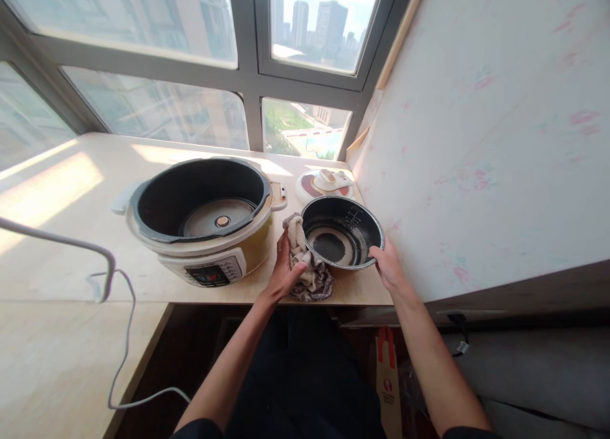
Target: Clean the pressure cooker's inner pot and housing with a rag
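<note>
At far left, a grey cord [128, 318] hangs over the edge of the ledge [71, 255] and could be snagged by the left arm if that arm swings outward; where it ends, beside that arm, cannot be made out. Next, the open cooker [257, 245] stands near the left hand [284, 274], and an elbow or knuckle could bump it; its far outer wall and underside are hidden. The left hand grips a crumpled cloth [312, 285] against the pot's left side, thumb apart from the fingers and cloth between them; its fingertips are partly covered. The cloth bunches near the front edge and might slide off if the hand loosens. The black pot [333, 243] is just right of it, and could slip or tip toward the edge if the right hand [389, 265] lost its one-sided pinch: thumb over the rim, the other fingers out of sight beneath. Whether the pot rests on the ledge or is lifted, I cannot tell. Behind it, a lid [328, 180] is partly covered, and a knock could scrape the two.
</note>
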